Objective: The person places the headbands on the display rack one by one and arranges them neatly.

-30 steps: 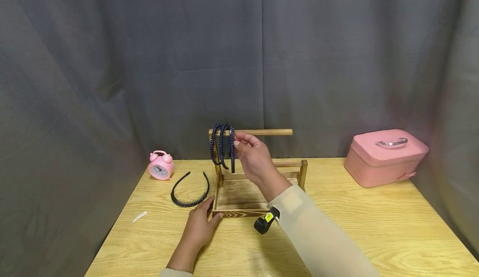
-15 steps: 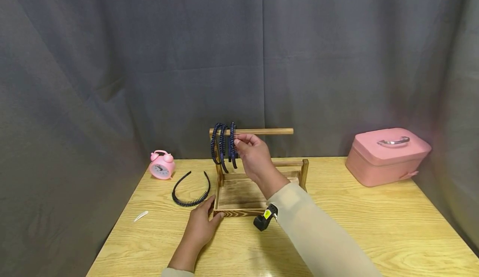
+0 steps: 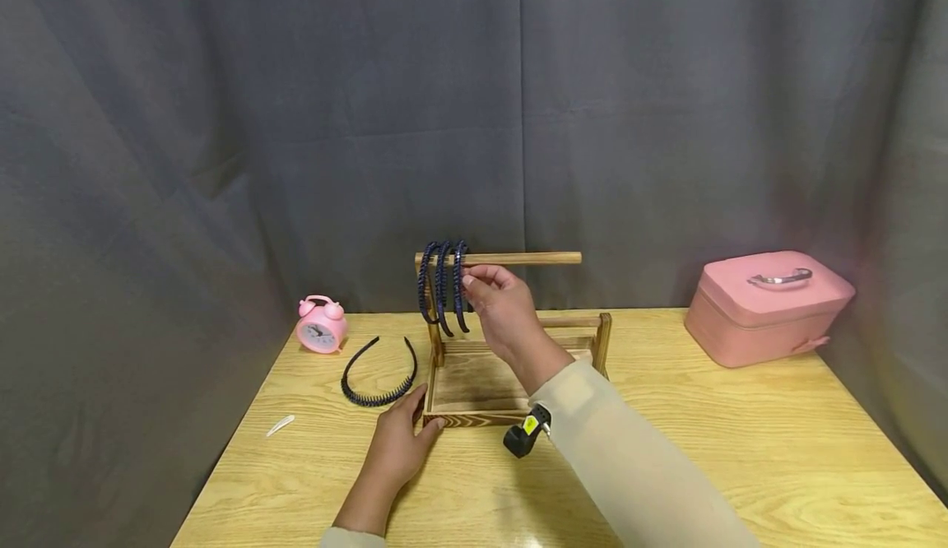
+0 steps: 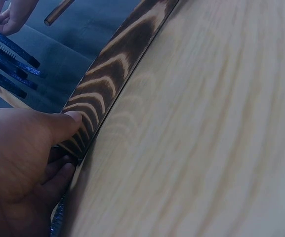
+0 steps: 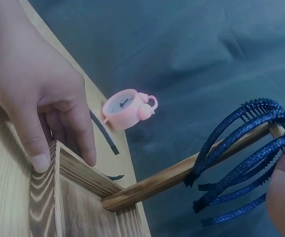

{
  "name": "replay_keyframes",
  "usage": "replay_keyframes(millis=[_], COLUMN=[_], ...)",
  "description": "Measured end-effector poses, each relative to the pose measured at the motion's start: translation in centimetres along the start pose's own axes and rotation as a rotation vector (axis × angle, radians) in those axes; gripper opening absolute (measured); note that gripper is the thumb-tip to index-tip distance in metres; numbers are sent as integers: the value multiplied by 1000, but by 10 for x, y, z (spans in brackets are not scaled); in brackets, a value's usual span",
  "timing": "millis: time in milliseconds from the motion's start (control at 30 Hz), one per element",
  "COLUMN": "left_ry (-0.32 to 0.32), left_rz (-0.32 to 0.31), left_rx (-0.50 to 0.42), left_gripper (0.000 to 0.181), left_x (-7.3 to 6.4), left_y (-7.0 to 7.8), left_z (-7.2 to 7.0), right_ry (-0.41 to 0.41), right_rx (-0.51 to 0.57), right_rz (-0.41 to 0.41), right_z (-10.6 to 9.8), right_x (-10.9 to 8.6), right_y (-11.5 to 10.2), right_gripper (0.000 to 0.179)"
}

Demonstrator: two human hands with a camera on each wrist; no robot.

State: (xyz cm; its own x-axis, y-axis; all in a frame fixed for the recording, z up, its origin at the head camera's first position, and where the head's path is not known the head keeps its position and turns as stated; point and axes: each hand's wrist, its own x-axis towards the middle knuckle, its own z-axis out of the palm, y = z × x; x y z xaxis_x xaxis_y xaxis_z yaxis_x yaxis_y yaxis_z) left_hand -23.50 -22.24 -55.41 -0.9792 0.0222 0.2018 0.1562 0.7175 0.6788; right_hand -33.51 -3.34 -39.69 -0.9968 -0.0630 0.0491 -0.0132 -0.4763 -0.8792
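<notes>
In the head view, my right hand (image 3: 507, 318) pinches a dark blue toothed headband (image 3: 459, 289) between thumb and fingers. That headband hangs over the horizontal bar (image 3: 529, 258) of a wooden stand, the rightmost of three there. To its left on the bar are a middle headband (image 3: 441, 293) and a left headband (image 3: 424, 289). Below, my left hand (image 3: 397, 447) grips the front left corner of the stand's wooden tray (image 3: 477, 420). In the left wrist view, the thumb of my left hand (image 4: 19, 158) presses the tray's striped front face (image 4: 102, 84); its fingers go round the side.
Left of the stand, another dark headband (image 3: 378, 401) lies on the wooden table (image 3: 741, 449). A pink alarm clock (image 3: 322, 326) stands behind it, and a small white hair clip (image 3: 281, 425) lies nearer. A pink case (image 3: 766, 313) with a metal handle sits at the back right.
The headband in my right hand has turned and settled on the bar, now hanging nearly parallel to the other two. My left hand has stayed at the tray corner.
</notes>
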Motion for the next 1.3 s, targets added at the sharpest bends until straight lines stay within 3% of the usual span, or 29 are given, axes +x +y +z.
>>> replay_keyframes(millis=[267, 467, 600, 700, 833, 900, 1000, 1067, 1300], left_ry=[10, 2, -14, -11, -13, -22, -27, -29, -40], left_rz=[3, 5, 2, -1, -9, -11, -16, -24, -36], left_rx=[8, -20, -27, -24, -15, -13, -20, -27, -36], left_gripper=[67, 67, 68, 68, 68, 69, 69, 70, 71], left_x=[0, 0, 0, 0, 0, 2, 3, 4, 1], left_y=[0, 0, -1, -2, -2, -2, -3, -3, 2], left_z=[0, 3, 5, 4, 1, -1, -2, -3, -1], right_ry=[-41, -133, -227, -262, -204, -147, -87, -88, -272], right_rx=[-16, -128, -329, -612, -1039, -1171, -1263, -1283, -1337], right_rz=[-8, -23, -61, -111, -171, -184, -182, -167, -89], right_z=[-20, -59, -104, -142, -192, -214, -241, -255, -272], right_x=[-10, -38, -63, -81, -101, -108, -110, -107, -97], right_y=[-1, -9, -20, -31, -42, -44, -39, -33, -18], right_gripper=[11, 27, 34, 32, 24, 23, 30, 36, 58])
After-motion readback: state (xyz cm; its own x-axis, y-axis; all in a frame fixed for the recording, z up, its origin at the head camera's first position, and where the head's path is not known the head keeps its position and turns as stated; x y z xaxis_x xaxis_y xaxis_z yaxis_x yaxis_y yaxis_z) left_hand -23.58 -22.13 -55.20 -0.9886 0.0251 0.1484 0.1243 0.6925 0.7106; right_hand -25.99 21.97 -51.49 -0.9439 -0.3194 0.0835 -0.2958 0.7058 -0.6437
